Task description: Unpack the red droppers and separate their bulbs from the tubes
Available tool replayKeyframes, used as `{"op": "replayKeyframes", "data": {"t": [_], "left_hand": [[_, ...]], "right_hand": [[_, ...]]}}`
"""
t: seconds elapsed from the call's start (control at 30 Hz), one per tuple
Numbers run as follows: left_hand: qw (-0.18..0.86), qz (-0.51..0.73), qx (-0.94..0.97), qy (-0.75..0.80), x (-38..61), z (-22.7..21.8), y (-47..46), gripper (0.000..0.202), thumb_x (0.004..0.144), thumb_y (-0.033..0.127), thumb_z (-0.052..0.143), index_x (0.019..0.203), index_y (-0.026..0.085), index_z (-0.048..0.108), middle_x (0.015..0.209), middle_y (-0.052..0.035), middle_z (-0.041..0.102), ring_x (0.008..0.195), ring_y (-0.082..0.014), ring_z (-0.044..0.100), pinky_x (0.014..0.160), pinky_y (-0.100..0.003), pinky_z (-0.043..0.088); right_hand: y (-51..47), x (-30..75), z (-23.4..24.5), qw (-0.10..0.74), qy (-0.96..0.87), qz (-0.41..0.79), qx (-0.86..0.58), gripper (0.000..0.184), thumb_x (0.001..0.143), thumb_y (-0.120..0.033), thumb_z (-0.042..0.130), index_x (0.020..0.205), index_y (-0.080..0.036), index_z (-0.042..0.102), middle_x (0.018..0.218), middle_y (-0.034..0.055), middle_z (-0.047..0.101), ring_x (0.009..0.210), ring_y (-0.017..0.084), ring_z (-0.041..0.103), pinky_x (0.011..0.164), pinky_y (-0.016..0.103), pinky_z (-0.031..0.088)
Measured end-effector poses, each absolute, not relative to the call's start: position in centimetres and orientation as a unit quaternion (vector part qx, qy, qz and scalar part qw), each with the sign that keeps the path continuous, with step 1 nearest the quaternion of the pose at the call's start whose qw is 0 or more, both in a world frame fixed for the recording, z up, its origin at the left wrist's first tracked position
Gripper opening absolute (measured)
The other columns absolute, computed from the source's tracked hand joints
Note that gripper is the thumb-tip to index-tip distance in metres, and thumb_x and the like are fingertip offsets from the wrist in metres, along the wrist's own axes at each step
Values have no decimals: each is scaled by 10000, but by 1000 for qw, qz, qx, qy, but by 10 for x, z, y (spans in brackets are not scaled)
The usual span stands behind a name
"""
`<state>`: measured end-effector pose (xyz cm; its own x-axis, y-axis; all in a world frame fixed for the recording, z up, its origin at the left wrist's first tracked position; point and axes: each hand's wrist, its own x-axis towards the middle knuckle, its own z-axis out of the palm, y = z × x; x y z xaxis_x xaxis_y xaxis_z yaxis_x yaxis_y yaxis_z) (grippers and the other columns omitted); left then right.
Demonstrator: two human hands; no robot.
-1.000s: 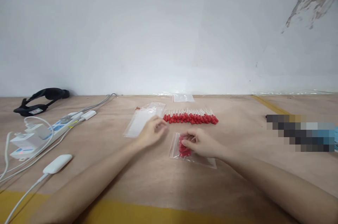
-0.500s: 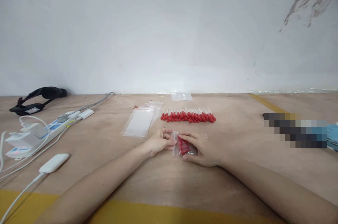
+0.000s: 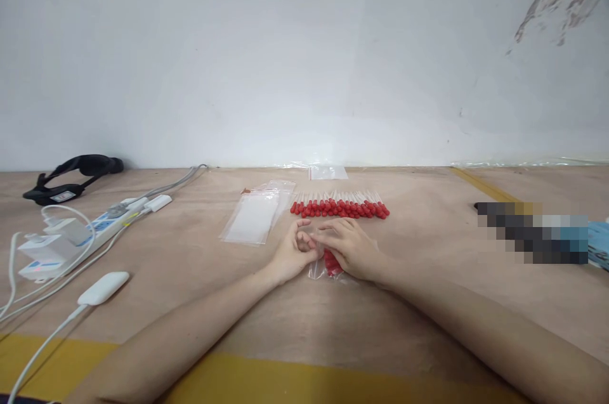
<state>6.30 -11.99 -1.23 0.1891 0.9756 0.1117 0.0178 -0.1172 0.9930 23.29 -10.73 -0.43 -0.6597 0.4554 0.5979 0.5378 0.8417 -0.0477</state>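
A small clear zip bag point(image 3: 314, 269) with red-tipped pieces point(image 3: 332, 262) inside lies on the table in front of me. My left hand point(image 3: 295, 254) pinches the bag's left edge between thumb and fingertips. From the other side my right hand point(image 3: 354, 248) reaches over the bag, its fingertips closed on the upper left part near my left thumb. Much of the bag is hidden under my right hand. Just beyond both hands, a row of white sticks with red tips point(image 3: 340, 208) is laid out, tips toward me.
Flat clear bags point(image 3: 252, 217) are stacked left of the sticks, and another bag point(image 3: 328, 172) lies by the wall. A power strip point(image 3: 99, 233) with cables, a white charger piece point(image 3: 103, 288) and a black strap point(image 3: 71, 182) occupy the left. Blurred items point(image 3: 533, 233) lie right.
My right hand has moved from lying spread over the bag to its upper left edge, fingers drawn together near my left hand. The bag's left edge is now lifted and bent.
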Motion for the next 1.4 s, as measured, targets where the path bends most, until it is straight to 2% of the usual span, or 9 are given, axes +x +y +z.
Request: {"op": "replayKeyframes", "data": {"t": [0.3, 0.47, 0.57, 0.63, 0.73, 0.8, 0.9, 1.27, 1.4], "left_hand": [[544, 468, 553, 424, 59, -10, -122, 540, 601, 117, 564, 1109, 169, 387, 624, 55, 573, 631, -108, 571, 686, -257, 441], [524, 458, 576, 430, 59, -9, -121, 492, 581, 127, 662, 1022, 162, 446, 636, 54, 563, 594, -80, 553, 654, -224, 431], [529, 454, 560, 448, 58, -10, -120, 507, 550, 167, 728, 990, 169, 475, 762, 24, 574, 593, -71, 557, 633, -229, 439], [541, 445, 548, 458, 58, -10, -118, 548, 537, 173, 748, 1013, 168, 475, 818, 0, 585, 622, -82, 572, 658, -248, 448], [537, 428, 557, 466, 58, -13, -115, 617, 569, 165, 731, 1109, 158, 433, 728, 7, 603, 649, -107, 586, 682, -259, 441], [516, 421, 580, 469, 58, -15, -113, 635, 604, 170, 700, 1160, 152, 393, 663, 24, 597, 615, -105, 575, 648, -245, 428], [468, 422, 620, 468, 60, -21, -113, 568, 643, 176, 645, 1145, 143, 380, 603, 42, 572, 541, -92, 527, 571, -220, 394], [331, 439, 676, 491, 60, -30, -115, 356, 663, 140, 551, 971, 193, 381, 587, 73, 500, 500, -85, 461, 512, -197, 348], [275, 395, 728, 488, 59, -24, -117, 125, 714, 129, 466, 816, 164, 530, 623, 24, 547, 544, -98, 476, 537, -209, 363]], "right_hand": [[-98, 230, -11, 344, -905, -142, -208, 211, 821, -160, 464, 885, -263, 638, 910, 12, 635, 892, 152, 493, 861, 364, 330], [-98, 231, -12, 331, -910, -160, -193, 216, 833, -126, 411, 820, -209, 610, 811, 8, 645, 890, 141, 505, 925, 375, 308], [-98, 231, -13, 327, -910, -153, -206, 228, 837, -119, 389, 785, -196, 597, 806, 20, 637, 871, 133, 520, 940, 381, 306], [-98, 231, -14, 329, -909, -149, -211, 230, 840, -124, 387, 822, -198, 604, 800, 22, 634, 837, 129, 527, 936, 380, 315], [-97, 231, -14, 333, -908, -156, -200, 251, 841, -135, 392, 932, -222, 609, 787, 16, 639, 815, 134, 526, 918, 381, 332], [-97, 231, -14, 342, -905, -164, -196, 247, 840, -142, 399, 896, -231, 622, 776, 12, 644, 802, 138, 528, 906, 378, 342], [-98, 231, -14, 352, -897, -171, -205, 237, 838, -141, 406, 785, -213, 626, 781, 11, 649, 798, 138, 529, 900, 370, 345], [-103, 239, -7, 313, -917, -134, -210, 220, 849, -115, 353, 849, -191, 559, 930, 20, 624, 892, 138, 517, 962, 404, 283], [-102, 240, -7, 359, -903, -99, -214, 166, 846, -149, 395, 892, -189, 549, 1002, 53, 594, 947, 156, 503, 907, 374, 345]]}}
